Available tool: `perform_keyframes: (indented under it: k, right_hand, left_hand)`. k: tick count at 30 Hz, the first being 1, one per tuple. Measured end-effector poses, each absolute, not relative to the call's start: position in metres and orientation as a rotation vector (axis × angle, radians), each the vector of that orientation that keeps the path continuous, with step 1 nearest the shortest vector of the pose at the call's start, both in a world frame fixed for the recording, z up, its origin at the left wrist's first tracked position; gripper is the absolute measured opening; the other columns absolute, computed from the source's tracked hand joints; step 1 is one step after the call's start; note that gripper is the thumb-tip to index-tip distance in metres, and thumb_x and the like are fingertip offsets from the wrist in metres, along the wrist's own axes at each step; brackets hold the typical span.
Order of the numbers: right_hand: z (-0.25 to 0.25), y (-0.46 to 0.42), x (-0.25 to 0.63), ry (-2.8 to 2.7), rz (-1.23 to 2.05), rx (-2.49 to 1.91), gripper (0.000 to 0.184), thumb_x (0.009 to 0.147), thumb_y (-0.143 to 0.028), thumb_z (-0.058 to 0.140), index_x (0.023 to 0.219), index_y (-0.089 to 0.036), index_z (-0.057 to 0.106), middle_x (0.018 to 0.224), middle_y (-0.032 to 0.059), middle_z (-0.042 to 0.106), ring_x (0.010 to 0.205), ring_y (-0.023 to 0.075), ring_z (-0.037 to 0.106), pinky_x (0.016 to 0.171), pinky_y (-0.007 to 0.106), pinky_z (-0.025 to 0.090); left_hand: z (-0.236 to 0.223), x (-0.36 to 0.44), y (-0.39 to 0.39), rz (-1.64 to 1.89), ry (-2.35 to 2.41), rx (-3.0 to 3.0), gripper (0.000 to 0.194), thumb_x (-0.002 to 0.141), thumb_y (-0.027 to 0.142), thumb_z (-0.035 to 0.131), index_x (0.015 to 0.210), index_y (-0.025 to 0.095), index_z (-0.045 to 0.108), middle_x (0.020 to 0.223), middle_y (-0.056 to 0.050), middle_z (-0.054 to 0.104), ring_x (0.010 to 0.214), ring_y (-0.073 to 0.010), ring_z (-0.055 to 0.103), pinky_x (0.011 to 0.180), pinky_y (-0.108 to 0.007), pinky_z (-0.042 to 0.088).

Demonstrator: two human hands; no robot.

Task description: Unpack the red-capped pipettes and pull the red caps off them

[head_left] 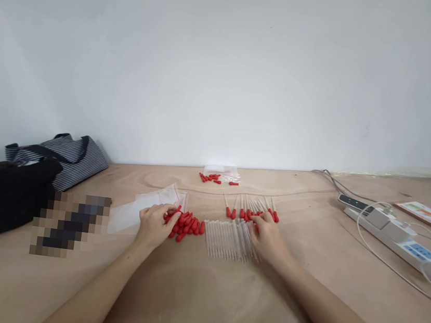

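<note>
My left hand [155, 225] is at the edge of a pile of red rubber bulbs [187, 225], its thumb and forefinger closed around a bulb. Beside the pile lies a row of clear, thin glass tubes [225, 240]. My right hand [269, 237] rests over the right end of that row, with its fingers bent together. Red shows under its fingertips, but what they grip is mostly hidden. Just beyond, several droppers [249, 207] lie side by side, red bulbs towards me and glass tips pointing away.
Clear zip bags [147, 203] lie behind my left hand. Near the wall sits another bag [220, 171] with tubes and red bulbs. A black bag [2, 198] and a striped bag [85, 164] stand left. At right are a power strip [398, 237] with cables and a colourful card [429, 215].
</note>
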State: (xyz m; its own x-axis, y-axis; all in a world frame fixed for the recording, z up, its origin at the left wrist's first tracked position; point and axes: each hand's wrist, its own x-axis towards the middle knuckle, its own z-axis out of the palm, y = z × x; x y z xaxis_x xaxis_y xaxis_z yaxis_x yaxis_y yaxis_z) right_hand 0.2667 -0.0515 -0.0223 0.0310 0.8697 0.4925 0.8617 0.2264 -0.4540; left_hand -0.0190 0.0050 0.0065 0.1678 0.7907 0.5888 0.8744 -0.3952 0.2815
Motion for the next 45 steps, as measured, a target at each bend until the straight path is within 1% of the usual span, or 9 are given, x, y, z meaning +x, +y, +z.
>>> perform_keyframes:
  k: [7,12,18,21,25,30,35,39,45]
  right_hand:
    - [-0.017,-0.03,0.328,-1.458,0.096,-1.948,0.021,0.075,-0.027,0.045,0.078,-0.017,0.063,0.078,0.0065,0.06,0.075,0.0168,0.055,0.067,0.026,0.039]
    - [-0.023,-0.023,0.339,-1.32,0.095,-2.107,0.033,0.07,-0.046,0.05,0.078,-0.017,0.062,0.076,0.0088,0.062,0.072,0.022,0.056,0.059,0.029,0.035]
    - [-0.015,-0.021,0.327,-1.426,-0.029,-2.114,0.038,0.066,-0.056,0.05,0.071,-0.02,0.059,0.077,0.0057,0.06,0.078,0.022,0.053,0.066,0.032,0.031]
    - [-0.01,-0.027,0.324,-1.723,-0.087,-2.026,0.033,0.064,-0.052,0.055,0.07,-0.02,0.06,0.076,0.0041,0.059,0.08,0.0218,0.05,0.069,0.032,0.028]
    - [-0.011,-0.035,0.325,-2.069,-0.169,-1.832,0.021,0.069,-0.033,0.057,0.087,-0.024,0.062,0.085,0.0047,0.06,0.085,0.0204,0.047,0.069,0.03,0.025]
    - [-0.02,-0.034,0.329,-2.173,-0.33,-1.708,0.023,0.074,-0.015,0.051,0.088,-0.026,0.065,0.085,0.006,0.061,0.084,0.019,0.045,0.071,0.031,0.023]
    - [-0.015,-0.035,0.33,-2.079,-0.425,-1.624,0.025,0.081,-0.017,0.042,0.089,-0.023,0.065,0.085,0.0066,0.063,0.084,0.0185,0.047,0.077,0.034,0.022]
    - [-0.005,-0.047,0.314,-1.796,-0.424,-1.554,0.024,0.084,-0.024,0.042,0.091,-0.024,0.065,0.089,0.0067,0.062,0.084,0.0187,0.049,0.079,0.036,0.024]
    - [-0.008,-0.069,0.261,-1.877,-0.363,-1.297,0.019,0.084,-0.029,0.046,0.09,-0.027,0.064,0.083,0.003,0.064,0.076,0.0149,0.052,0.078,0.034,0.026]
  left_hand:
    - [0.003,-0.019,0.006,-0.999,-1.623,-2.282,0.017,0.075,0.035,0.05,0.072,0.024,0.063,0.073,-0.001,0.067,0.072,-0.0205,0.058,0.07,-0.034,0.033]
    - [0.005,-0.01,-0.004,-1.09,-1.407,-2.152,0.016,0.077,0.032,0.051,0.076,0.021,0.064,0.076,-0.004,0.065,0.076,-0.0217,0.055,0.074,-0.036,0.031]
    - [-0.002,0.018,-0.025,-1.086,-1.13,-2.341,0.014,0.079,0.028,0.052,0.073,0.024,0.064,0.074,-0.001,0.065,0.076,-0.0181,0.054,0.077,-0.036,0.029]
    - [-0.006,0.026,-0.03,-1.046,-1.06,-2.449,0.014,0.079,0.026,0.051,0.073,0.024,0.063,0.075,-0.001,0.064,0.077,-0.0171,0.054,0.077,-0.036,0.028]
    - [-0.007,0.028,-0.031,-1.034,-1.015,-2.489,0.013,0.079,0.024,0.051,0.074,0.024,0.063,0.075,0.0,0.064,0.076,-0.0168,0.053,0.077,-0.036,0.028]
    - [-0.007,0.026,-0.03,-1.021,-1.016,-2.5,0.014,0.079,0.024,0.051,0.073,0.024,0.063,0.074,-0.001,0.064,0.076,-0.0167,0.053,0.077,-0.037,0.028]
    - [-0.008,0.025,-0.03,-1.059,-0.994,-2.503,0.013,0.078,0.023,0.052,0.072,0.024,0.064,0.073,0.0,0.064,0.075,-0.017,0.054,0.077,-0.037,0.029]
    - [-0.005,0.031,-0.03,-1.235,-1.073,-2.6,0.017,0.08,0.026,0.049,0.076,0.023,0.066,0.07,-0.002,0.063,0.071,-0.0166,0.054,0.072,-0.033,0.037]
    - [0.0,0.075,-0.033,-1.528,-1.56,-3.108,0.036,0.083,0.04,0.038,0.083,0.018,0.066,0.074,-0.003,0.066,0.07,-0.0172,0.058,0.064,-0.029,0.045]
